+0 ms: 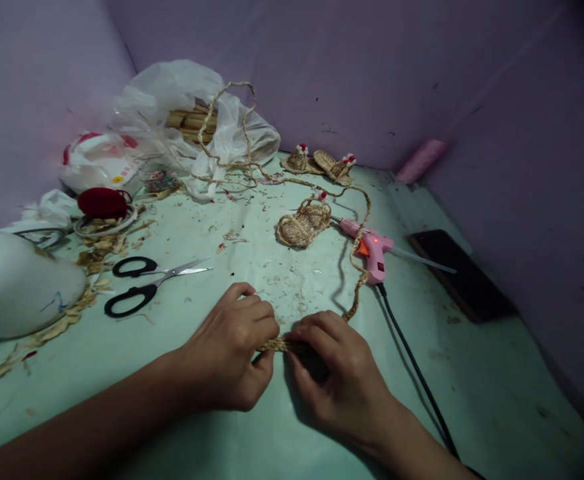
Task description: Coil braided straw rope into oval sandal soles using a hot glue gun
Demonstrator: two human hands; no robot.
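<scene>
In your left hand [239, 347]: fingers curled in, thumb under, pinching one end of a short stretch of braided cord [277, 344].
In your right hand [339, 373]: thumb and fingers pinching the same stretch, so the cord sits in the little gap between your two hands.
Cord's tail: leaves your right hand on the far side, runs up past the pink glue gun [376, 261], then bends left toward the plastic bag [262, 137].
Glue gun: beyond your right hand, little orange light lit, black cable [412, 357] trailing back to the right of that hand.
Scissors [171, 273]: beyond your left hand and off to its left, blades a bit apart.
Woven piece [302, 227]: straight out past both hands, beads on top, near the gun's nozzle.
Dark flat slab [459, 273]: farther out, right of your right hand.
</scene>
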